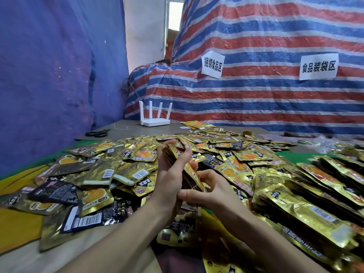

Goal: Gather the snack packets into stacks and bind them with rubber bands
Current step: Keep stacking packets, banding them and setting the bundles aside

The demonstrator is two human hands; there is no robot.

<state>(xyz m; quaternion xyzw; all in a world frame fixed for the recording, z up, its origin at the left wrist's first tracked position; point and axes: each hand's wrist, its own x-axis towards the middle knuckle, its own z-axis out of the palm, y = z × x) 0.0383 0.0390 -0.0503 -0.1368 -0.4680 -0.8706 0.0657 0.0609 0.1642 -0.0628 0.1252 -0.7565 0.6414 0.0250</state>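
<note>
Surface: grey-brown board (126, 126) at the far end, green/yellow cloth (17, 219) nearer, out past the left wrist. Room: blue sheet (49, 75) hangs left of the fingers, red/blue/white striped tarp (266, 99) fills the bg behind them, with a bright doorway gap (174, 16) between the two.

Writing: two white paper signs are stuck on the tarp, well above and beyond the fingertips. They read "捆绑食品区" (212, 65) and "食品装袋区" (318, 66). Packets are gold foil w/ a round orange pic, a black logo patch, and barcodes on the backs. Print is too blurred to read a brand.

Left hand (169, 178) grips the stack (194, 172), which stands on end between both hands. Its fingers (186, 152) are clenched over the top edge.

Right hand (210, 194) is at the stack's lower end, fingers curled. A thin yellow rubber band (198, 179) is pulled taut off them across the stack's bottom corner. Right thumb touches the left palm.

Loose packets (128, 160) are heaped on every side of the fingers — left, beyond and under the wrists. Right of the right-hand fingers are leaning rows of stacked packets (325, 186).

Far beyond the fingertips on the board sits a white router (155, 118) w/ 4 antennas. Black scissors (98, 133) lie left of it, with a bit of pale thread (120, 128) between them.
</note>
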